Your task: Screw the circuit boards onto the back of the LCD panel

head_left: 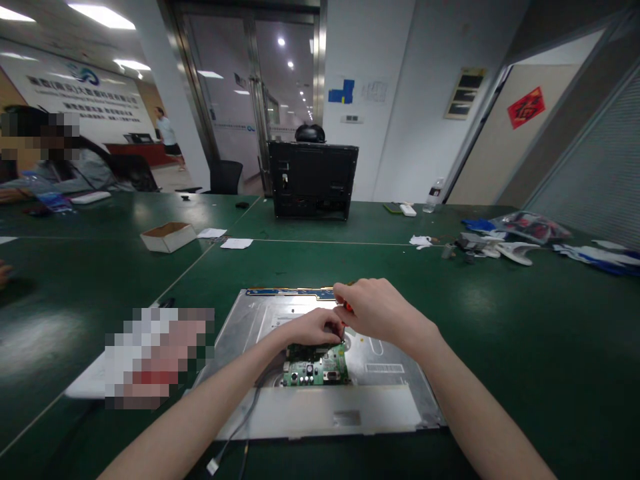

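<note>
R hand (375, 308) grips red driver (347, 307), tip nr right edge of board (320, 369), which sits on panel (240, 341) twd near edge. L hand (317, 325) bunched alongside, can't tell if holding. Driver work looks unfinished; plug (213, 466) loose off near-L corner.

Grip: right hand (383, 308) on a tool (349, 307); left hand (316, 327) just beside it, left. Beneath and nearer: circuit board (313, 371), which lies on a panel (240, 327), itself on the table (500, 320). Nearer, left: cable (243, 424). Beyond, left: box (169, 240). Beyond, nearly straight: monitor (313, 180). Beyond, right: bottle (434, 197); farther right, plastic bag (533, 227).
</note>
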